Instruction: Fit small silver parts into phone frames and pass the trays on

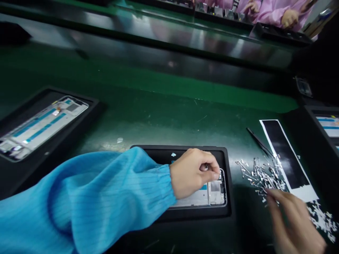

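My left hand (195, 173), in a blue sleeve, reaches across a phone frame (194, 201) lying in a black tray (229, 197). Thumb and index finger are pinched together at the frame's upper right corner; whatever they may hold is too small to make out. My right hand (292, 218) is slightly blurred at the near edge of a pile of small metal parts (267, 174). Its thumb and fingertips come together at the pile, and I cannot make out what is between them.
Dark tweezers (259, 142) lie beside a black strip with a white border (287, 155). Small white pieces (321, 218) are scattered below it. Another phone frame (45, 125) rests in a tray at left; one more (328, 126) shows at right. People in pink sleeves (272, 14) work opposite.
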A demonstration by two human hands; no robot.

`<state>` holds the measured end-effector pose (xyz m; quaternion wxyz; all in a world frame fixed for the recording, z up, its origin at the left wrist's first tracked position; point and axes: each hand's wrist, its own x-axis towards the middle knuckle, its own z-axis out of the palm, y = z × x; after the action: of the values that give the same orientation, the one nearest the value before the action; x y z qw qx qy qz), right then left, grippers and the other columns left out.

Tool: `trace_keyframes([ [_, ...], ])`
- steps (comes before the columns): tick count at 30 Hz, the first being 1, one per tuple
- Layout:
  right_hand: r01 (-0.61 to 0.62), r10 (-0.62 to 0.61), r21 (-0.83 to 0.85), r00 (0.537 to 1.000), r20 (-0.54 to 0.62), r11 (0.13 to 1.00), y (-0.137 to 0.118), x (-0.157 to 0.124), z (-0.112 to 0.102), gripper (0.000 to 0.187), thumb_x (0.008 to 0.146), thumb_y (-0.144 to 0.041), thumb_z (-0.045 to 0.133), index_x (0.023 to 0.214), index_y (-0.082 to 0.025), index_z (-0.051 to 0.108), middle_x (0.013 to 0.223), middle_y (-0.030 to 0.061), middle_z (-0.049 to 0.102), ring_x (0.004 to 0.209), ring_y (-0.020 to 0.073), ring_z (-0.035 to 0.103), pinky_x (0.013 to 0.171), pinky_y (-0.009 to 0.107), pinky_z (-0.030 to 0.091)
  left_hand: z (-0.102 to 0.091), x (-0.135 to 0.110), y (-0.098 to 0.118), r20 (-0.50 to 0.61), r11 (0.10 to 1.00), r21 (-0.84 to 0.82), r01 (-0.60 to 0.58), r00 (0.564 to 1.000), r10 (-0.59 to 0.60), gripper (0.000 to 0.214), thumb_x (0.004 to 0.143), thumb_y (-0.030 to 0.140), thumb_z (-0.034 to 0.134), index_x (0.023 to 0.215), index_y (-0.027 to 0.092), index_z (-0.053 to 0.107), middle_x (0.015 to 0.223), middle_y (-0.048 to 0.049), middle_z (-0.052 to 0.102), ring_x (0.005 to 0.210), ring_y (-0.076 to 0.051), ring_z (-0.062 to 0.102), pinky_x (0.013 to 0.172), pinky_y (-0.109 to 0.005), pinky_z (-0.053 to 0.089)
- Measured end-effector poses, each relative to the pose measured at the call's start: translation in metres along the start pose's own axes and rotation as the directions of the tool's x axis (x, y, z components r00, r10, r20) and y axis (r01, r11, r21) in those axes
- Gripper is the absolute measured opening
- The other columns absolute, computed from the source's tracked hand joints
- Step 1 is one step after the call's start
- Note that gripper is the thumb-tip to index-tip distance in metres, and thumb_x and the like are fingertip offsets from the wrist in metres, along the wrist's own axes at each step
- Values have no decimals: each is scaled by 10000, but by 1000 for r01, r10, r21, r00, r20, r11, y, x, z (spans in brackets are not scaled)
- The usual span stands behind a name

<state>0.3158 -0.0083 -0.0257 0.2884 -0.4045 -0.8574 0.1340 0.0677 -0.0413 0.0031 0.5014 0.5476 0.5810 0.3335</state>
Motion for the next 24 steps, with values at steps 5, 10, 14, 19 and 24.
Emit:
trace_keyframes([
  [5, -28, -90, 386, 954, 285, 922, -64, 43, 27, 110, 797, -146, 449, 884, -183, 505, 861, 23, 506, 828, 132, 482, 749, 253, 377, 4, -5, 9, -55, 985, 131, -112, 991, 120, 144, 716, 52, 526, 601, 137, 546, 600, 48, 476, 620, -79, 402, 607, -206, 307],
  [10, -122, -14, 554, 972, 234, 823, -74, 57, 28, 87, 773, -87, 457, 771, -162, 502, 779, 13, 505, 752, 124, 483, 746, 273, 376, -3, -12, 18, -112, 966, 201, -160, 976, 185, 111, 738, 76, 538, 647, 138, 553, 645, 46, 520, 649, -90, 407, 659, -236, 299],
  [14, -98, 2, 519, 983, 183, 849, -73, 54, 32, 95, 772, -83, 445, 779, -156, 505, 796, 25, 519, 751, 137, 496, 796, 319, 364, -4, -13, 14, -125, 927, 311, -210, 958, 259, 108, 765, 93, 504, 682, 145, 551, 695, 38, 528, 680, -100, 413, 679, -253, 282],
  [19, 209, -208, -12, 976, 68, 978, -56, 42, 45, 157, 730, -55, 486, 860, -141, 507, 819, 54, 544, 781, 168, 494, 833, 422, 353, 5, -3, -8, -100, 824, 536, -181, 956, 275, 175, 803, 120, 404, 668, 121, 514, 666, 3, 481, 629, -121, 371, 614, -281, 252],
  [24, 241, -234, -25, 958, 164, 970, -43, 31, 48, 152, 729, -61, 492, 863, -132, 500, 805, 66, 544, 771, 168, 502, 833, 437, 361, 15, 2, -26, -33, 741, 650, -169, 968, 250, 196, 799, 144, 378, 658, 120, 513, 667, -24, 477, 654, -147, 357, 626, -308, 254],
])
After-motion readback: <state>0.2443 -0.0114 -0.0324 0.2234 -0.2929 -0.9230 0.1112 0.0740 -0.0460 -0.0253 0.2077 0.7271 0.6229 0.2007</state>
